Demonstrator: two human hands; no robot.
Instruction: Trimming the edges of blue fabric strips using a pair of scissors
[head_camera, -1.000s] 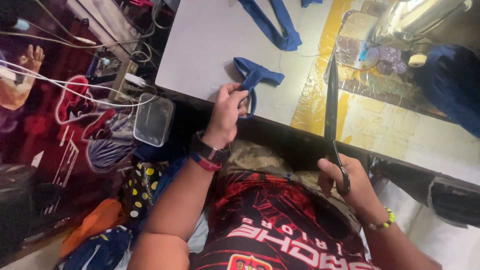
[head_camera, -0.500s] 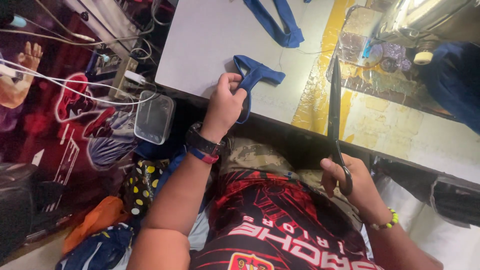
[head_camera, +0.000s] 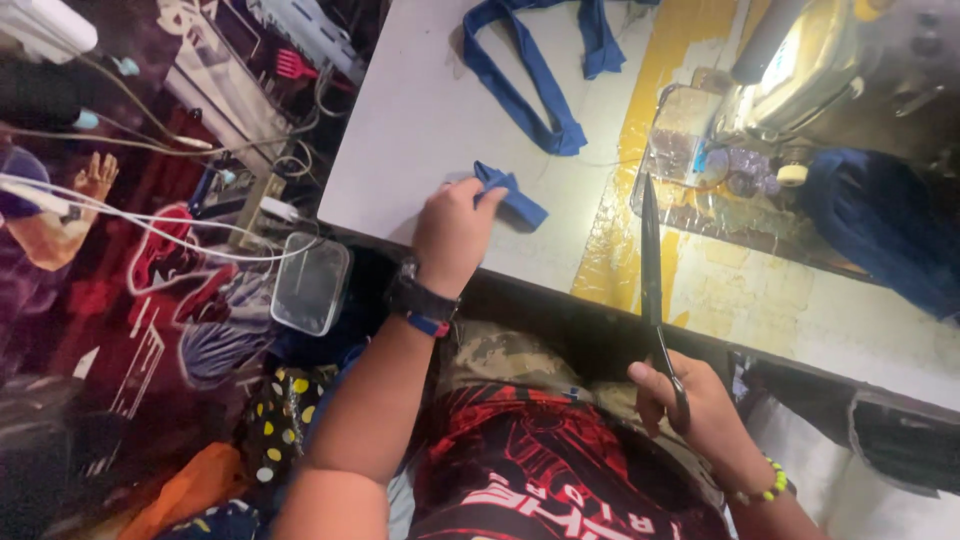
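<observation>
The pale grey flat worktable (head_camera: 420, 110) fills the upper middle of the view; its far edge is cut off by the top of the frame. A yellow painted band (head_camera: 640, 180) runs down the tabletop toward the person. At the upper right stands a shiny metal sewing machine head (head_camera: 800, 70), only partly in view, with a dark blue heap of cloth (head_camera: 880, 220) beside it that runs off the right edge.

A long blue fabric strip (head_camera: 520, 90) lies looped on the table, its upper ends cut off by the frame. Nearer the table's front edge lies a small folded blue fabric piece (head_camera: 515, 200). The left hand (head_camera: 455, 235), with a dark wristwatch (head_camera: 422, 300) on the wrist, rests on this piece; the fingers press down on its left end and hide that part of it. The hand lies flat rather than closed around it.

The right hand (head_camera: 695, 405) is below the table edge, over the lap. It is closed on the handles of long dark metal scissors (head_camera: 652, 270), whose blades point up across the tabletop and appear closed. The handles themselves are hidden inside the fingers.

A clear plastic box (head_camera: 312, 283) and tangled white cables (head_camera: 150, 215) lie at the left; details there are hard to make out.
</observation>
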